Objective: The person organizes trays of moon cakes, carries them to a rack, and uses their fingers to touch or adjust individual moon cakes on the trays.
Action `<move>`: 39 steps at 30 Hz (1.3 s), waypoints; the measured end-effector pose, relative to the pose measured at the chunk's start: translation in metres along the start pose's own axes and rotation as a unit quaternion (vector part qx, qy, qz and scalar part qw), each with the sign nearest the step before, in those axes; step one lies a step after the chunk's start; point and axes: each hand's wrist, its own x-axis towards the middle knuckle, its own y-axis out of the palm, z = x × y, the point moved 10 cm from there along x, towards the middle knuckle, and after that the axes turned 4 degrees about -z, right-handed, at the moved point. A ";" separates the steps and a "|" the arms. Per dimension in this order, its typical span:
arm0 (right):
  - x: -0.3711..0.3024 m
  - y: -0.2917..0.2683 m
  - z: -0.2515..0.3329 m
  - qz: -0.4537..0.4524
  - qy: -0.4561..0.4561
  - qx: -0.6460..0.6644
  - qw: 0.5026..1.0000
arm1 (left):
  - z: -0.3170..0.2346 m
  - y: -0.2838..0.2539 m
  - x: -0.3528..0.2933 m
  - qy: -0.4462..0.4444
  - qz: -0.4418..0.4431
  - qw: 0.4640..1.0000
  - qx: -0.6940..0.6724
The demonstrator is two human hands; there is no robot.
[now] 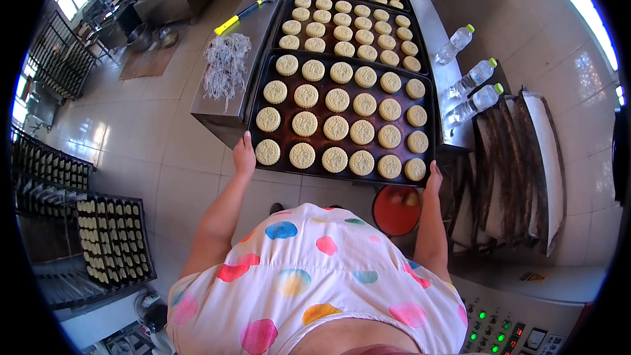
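In the head view, the only one, both hands are clamped on the near tray (pixel 321 112) and well apart from each other: the left hand (pixel 244 155) on its left side by the near corner, the right hand (pixel 434 177) at the opposite near corner. The fingers curled under the rim are mostly hidden.

The tray is level and full — four rows of six pale, stamped cakes (pixel 336 128). It lies between the left ledge (pixel 223 110) and the right ledge, (pixel 427 16) its near edge out past their ends, its far edge against the middle tray (pixel 328 39).

As for progress, the middle tray and the far tray (pixel 405 9) lie in line, loaded and untouched, so those two look done. The near tray seems only partly in place: neither hand is off it, and its near end juts out. Whether its underside bears on anything cannot be seen.

At lower left, the rack (pixel 150 260) carries more pale pieces — perhaps the work left, though the view does not settle that. The hammer (pixel 240 16) and thread wad (pixel 227 64) on the left ledge, and the bottles (pixel 455 44) on the right, lie clear of both hands.
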 end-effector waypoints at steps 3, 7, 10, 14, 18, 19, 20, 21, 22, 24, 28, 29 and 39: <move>0.012 -0.013 0.004 -0.024 -0.055 -0.063 0.996 | -0.007 0.007 0.002 -0.007 0.012 1.000 -0.006; 0.022 -0.010 -0.001 -0.037 -0.053 -0.063 0.996 | -0.008 0.011 0.005 -0.018 0.029 0.999 0.023; 0.022 -0.001 0.005 -0.042 -0.036 -0.054 0.997 | -0.006 0.010 0.009 -0.004 0.011 1.000 0.017; 0.016 0.000 0.015 -0.060 -0.048 -0.089 0.993 | -0.009 0.013 0.005 -0.009 0.010 1.000 0.014; 0.017 0.000 0.015 -0.064 -0.057 -0.098 0.992 | -0.010 0.015 0.009 -0.003 0.016 1.000 0.017; 0.017 -0.002 0.014 -0.065 -0.056 -0.095 0.992 | -0.009 0.016 0.008 -0.005 0.018 1.000 0.018; 0.019 -0.002 0.016 -0.062 -0.066 -0.102 0.991 | -0.011 0.017 0.009 0.002 0.017 1.000 0.019; 0.021 -0.001 0.019 -0.060 -0.076 -0.109 0.989 | -0.012 0.018 0.011 0.009 0.016 1.000 0.020; 0.019 -0.002 0.018 -0.057 -0.082 -0.119 0.988 | -0.011 0.017 0.009 0.014 0.018 0.999 0.023; 0.019 0.000 0.016 -0.053 -0.068 -0.134 0.987 | -0.010 0.016 0.009 0.010 0.016 0.999 0.027; 0.020 0.000 0.017 -0.059 -0.067 -0.142 0.986 | -0.006 0.017 0.012 -0.003 0.021 0.999 0.030; 0.019 0.001 0.017 -0.058 -0.067 -0.141 0.986 | -0.005 0.017 0.011 -0.007 0.024 0.999 0.031; 0.009 0.007 0.025 -0.060 -0.076 -0.111 0.989 | -0.010 0.014 0.009 -0.010 0.035 0.999 0.039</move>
